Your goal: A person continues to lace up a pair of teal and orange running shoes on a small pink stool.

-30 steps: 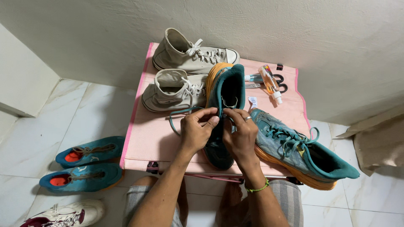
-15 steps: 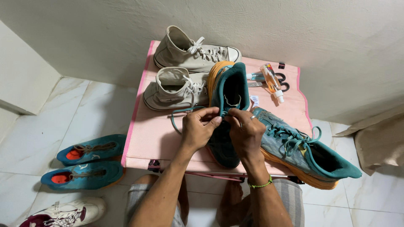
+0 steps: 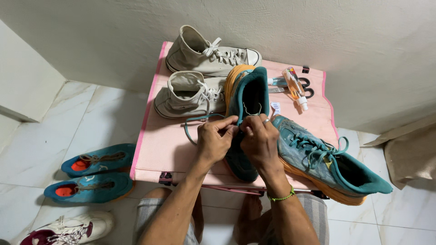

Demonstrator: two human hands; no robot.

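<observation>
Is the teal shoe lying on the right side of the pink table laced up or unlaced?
Laced. The teal shoe on the right has teal laces crisscrossing its eyelets, ending in loose loops near the tongue; whether they are knotted, cannot tell.

I see a teal running shoe (image 3: 247, 113) with an orange sole, and its teal mate (image 3: 329, 161) has the same orange sole and teal laces. The two high-top sneakers (image 3: 200, 75) are off-white with white laces. The table (image 3: 170, 145) is pale pink with a brighter pink edge. On the white marbled floor (image 3: 86, 122), blue shoes (image 3: 93, 174) show orange-red insoles.
</observation>
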